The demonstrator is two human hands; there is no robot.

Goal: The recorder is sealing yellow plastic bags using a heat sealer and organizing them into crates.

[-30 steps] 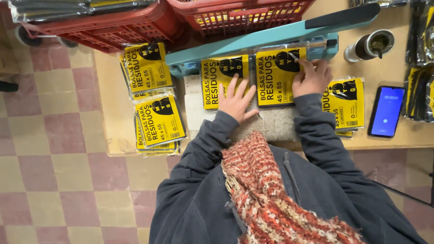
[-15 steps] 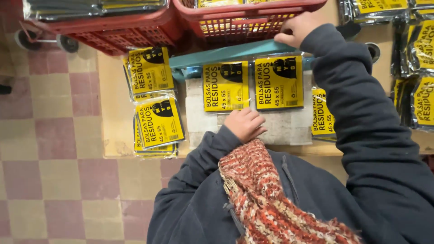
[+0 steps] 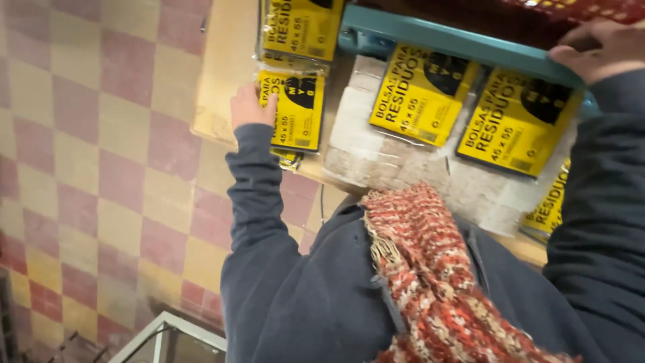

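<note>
The left hand (image 3: 250, 106) is resting on the near left part of the wooden surface (image 3: 225, 81), its fingers curling loosely against the left edge of a yellow-and-black packet of refuse bags (image 3: 295, 111); whether it is actually gripping the packet cannot be told. That packet is lying on top of a small stack at the surface's front edge, with another packet of the same kind (image 3: 302, 27) just beyond it. The right hand (image 3: 598, 50) is reaching up to the far end of a teal bar (image 3: 457, 42), fingers bent over the bar's end, seemingly closing on it. Beneath the bar, two more yellow packets (image 3: 420, 94) (image 3: 517, 121) are lying side by side on a pale, blocky pad (image 3: 376, 158). A further yellow packet (image 3: 547, 208) is peeking out at the right, partly hidden by the dark sleeve. A red-and-cream knitted scarf (image 3: 443, 275) is hanging over the person's dark blue sweatshirt. A pink-and-cream checkered floor (image 3: 101, 175) is showing at the left.
</note>
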